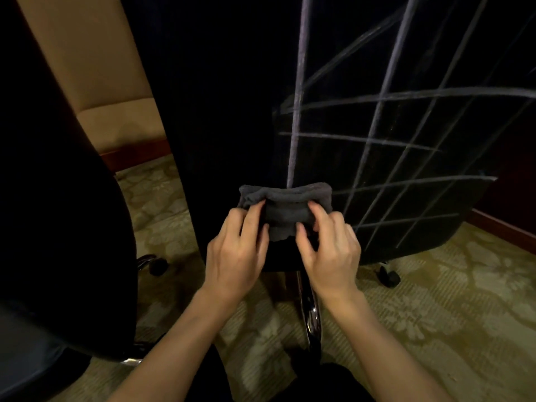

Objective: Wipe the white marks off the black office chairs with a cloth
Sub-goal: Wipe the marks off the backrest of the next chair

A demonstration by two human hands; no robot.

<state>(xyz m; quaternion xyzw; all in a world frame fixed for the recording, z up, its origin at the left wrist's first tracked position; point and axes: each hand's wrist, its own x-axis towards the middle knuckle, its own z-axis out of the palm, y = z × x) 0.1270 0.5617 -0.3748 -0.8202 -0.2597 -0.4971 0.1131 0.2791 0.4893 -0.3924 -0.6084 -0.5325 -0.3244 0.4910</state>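
A black office chair back (232, 97) fills the middle of the view. White chalk lines (377, 123) cross its right half in a grid; its left half is plain black. A folded dark grey cloth (285, 208) is held in front of the chair's lower edge. My left hand (236, 250) pinches the cloth's left side, and my right hand (330, 248) pinches its right side with thumb and fingers.
A second black chair (58, 227) stands close at the left, with a castor (158, 265) beside it. The marked chair's chrome base leg (311, 311) and a castor (390, 277) sit on patterned carpet. A beige wall panel with wooden skirting (136, 153) lies behind.
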